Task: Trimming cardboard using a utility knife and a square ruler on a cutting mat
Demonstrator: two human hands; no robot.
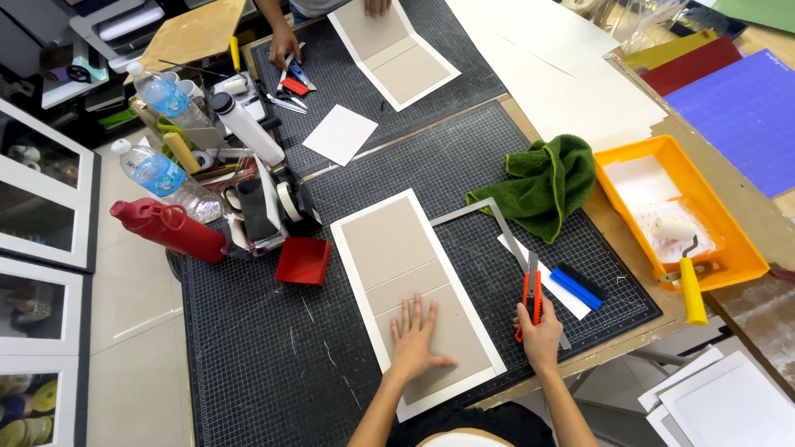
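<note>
My left hand (pixel 416 338) lies flat, fingers spread, on the near grey board of a white sheet (pixel 358 222) that carries three grey board panels (pixel 389 244). The sheet rests on a dark gridded cutting mat (pixel 257 348). My right hand (pixel 538 331) is closed around a red utility knife (pixel 532 300), just right of the sheet. The knife's tip points away from me, beside a metal square ruler (pixel 497 217) and a strip of white paper (pixel 571 300). A blue bar (pixel 577 286) lies right of the knife.
A green cloth (pixel 551 184), an orange tray (pixel 629 149) with a paint roller (pixel 675 230), a red box (pixel 303 260), a tape dispenser (pixel 273 207), water bottles (pixel 157 172) and a red bottle (pixel 170 228) surround the mat. Another person's hand (pixel 283 45) works at a second panelled sheet (pixel 394 51) across the table.
</note>
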